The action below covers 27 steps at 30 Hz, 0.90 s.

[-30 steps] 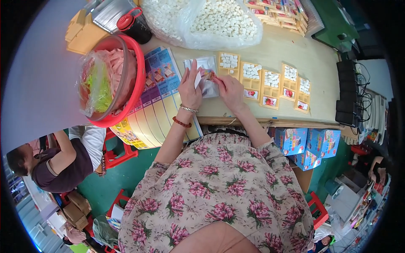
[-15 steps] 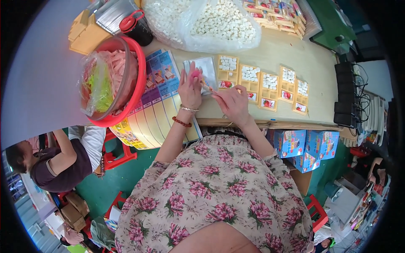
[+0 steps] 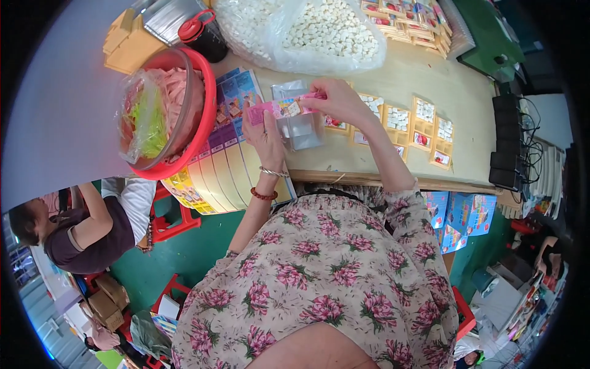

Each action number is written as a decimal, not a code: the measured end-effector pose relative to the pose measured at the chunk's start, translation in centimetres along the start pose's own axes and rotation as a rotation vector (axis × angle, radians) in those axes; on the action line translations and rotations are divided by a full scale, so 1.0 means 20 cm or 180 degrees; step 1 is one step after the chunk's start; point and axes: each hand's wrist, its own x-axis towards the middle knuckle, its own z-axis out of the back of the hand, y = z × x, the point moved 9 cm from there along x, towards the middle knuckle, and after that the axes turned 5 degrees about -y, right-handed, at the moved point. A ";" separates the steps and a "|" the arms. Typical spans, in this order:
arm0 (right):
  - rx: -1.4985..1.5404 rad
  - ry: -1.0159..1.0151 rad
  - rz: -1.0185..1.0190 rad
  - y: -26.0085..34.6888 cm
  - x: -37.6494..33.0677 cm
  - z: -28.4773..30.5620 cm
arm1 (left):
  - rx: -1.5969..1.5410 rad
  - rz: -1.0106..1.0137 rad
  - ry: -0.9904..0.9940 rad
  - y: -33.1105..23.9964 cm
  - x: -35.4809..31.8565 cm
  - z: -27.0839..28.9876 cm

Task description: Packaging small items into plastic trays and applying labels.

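Note:
A pink printed paper strip point(image 3: 286, 109) stretches between my two hands, its picture side up. My left hand point(image 3: 264, 136) grips its left end, thumb on top. The fingers of my right hand point(image 3: 337, 100) pinch its right end. Beneath the strip, a small pile of clear plastic sleeves point(image 3: 301, 133) lies on the table. Just right of it stand several yellow compartment trays point(image 3: 398, 119), holding white cube-like pieces and small cards with a red fruit picture. My right hand and forearm partly cover the nearest trays.
A red basin point(image 3: 208, 117) with a clear bowl of pink strips stands at left, beside printed sheets point(image 3: 230, 175) overhanging the table edge. Behind are a black bottle point(image 3: 206, 43) and a bag of white pieces point(image 3: 332, 37). Black boxes with cables point(image 3: 507, 141) line the right edge. Someone sits at left.
My right hand has moved up and left, in front of the trays. The pink strip, earlier held edge-on and narrow, now shows flat and spread between both hands.

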 end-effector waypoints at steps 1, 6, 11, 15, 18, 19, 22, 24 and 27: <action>-0.0224 -0.0055 0.0080 0.00 0.00 -0.01 | 0.0009 0.0010 -0.0018 0.01 -0.01 0.01; -0.0006 0.0007 -0.0200 -0.10 -0.13 -0.01 | -0.0130 -0.0070 0.0356 -0.11 -0.14 0.00; 0.0875 -0.0107 -0.0863 -0.23 -0.42 0.00 | 0.0054 -0.0465 0.0923 -0.18 -0.30 -0.04; 0.0672 -0.0412 -0.0690 -0.31 -0.60 0.05 | -0.0346 -0.0680 0.1785 -0.28 -0.43 -0.11; 0.0584 -0.0275 -0.0977 -0.36 -0.72 0.01 | -0.0342 -0.0932 0.2233 -0.31 -0.47 -0.15; 0.0710 -0.0485 -0.0783 -0.34 -0.74 0.03 | -0.0490 -0.1030 0.2394 -0.32 -0.49 -0.17; 0.0986 -0.0733 -0.0574 -0.27 -0.84 0.09 | 0.0533 -0.1800 0.2218 -0.29 -0.49 -0.17; 0.1146 -0.0745 -0.0544 -0.23 -0.89 0.11 | 0.0360 -0.1683 0.2240 -0.19 -0.53 -0.20; 0.1205 -0.1831 0.0188 -0.13 -1.01 0.34 | 0.0029 -0.0787 0.2014 -0.19 -0.47 -0.18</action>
